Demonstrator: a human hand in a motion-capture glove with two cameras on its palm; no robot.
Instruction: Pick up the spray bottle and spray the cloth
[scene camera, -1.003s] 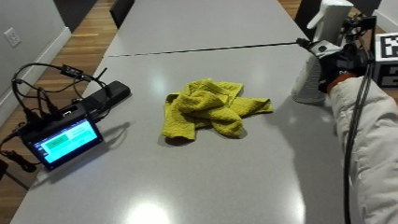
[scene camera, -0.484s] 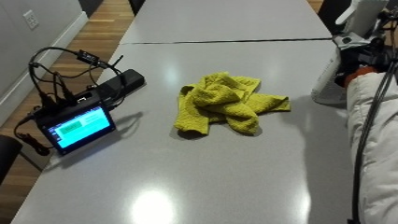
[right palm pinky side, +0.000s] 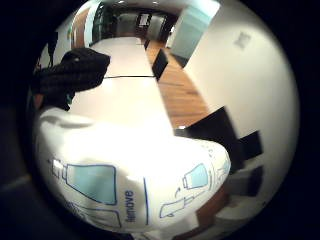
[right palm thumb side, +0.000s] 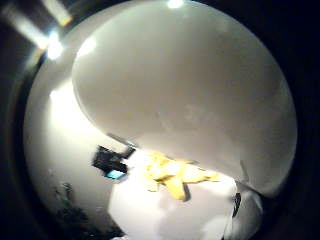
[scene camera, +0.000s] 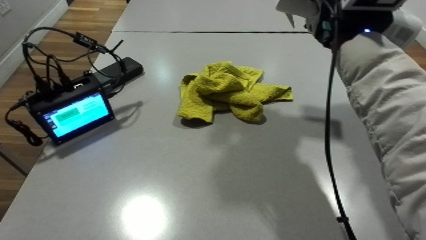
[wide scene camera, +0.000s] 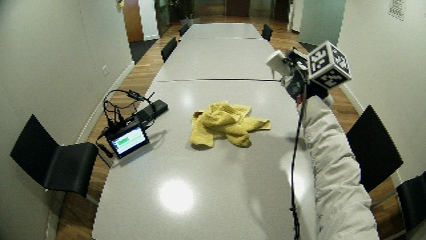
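Fingers of my gloved right hand (scene camera: 346, 22) are wrapped round the white spray bottle (right palm pinky side: 135, 175), lifted off the table (scene camera: 219, 190), above and beyond the yellow cloth (scene camera: 229, 92). Pick-up looks done; next I'd judge aiming the nozzle down at the cloth and squeezing the trigger. Whether the bottle holds liquid, I can't tell. A small screen (scene camera: 70, 112) sits well apart from the cloth.

A yellow cloth (scene camera: 229, 97) is lying crumpled in a loose heap near the middle of the tabletop (scene camera: 200, 190), one corner trailing toward 3 o'clock. The white spray bottle (wide scene camera: 278, 61) is sitting lifted above the tabletop at the cloth's 2 o'clock, its printed label (right palm pinky side: 130, 195) showing blue bottle drawings.
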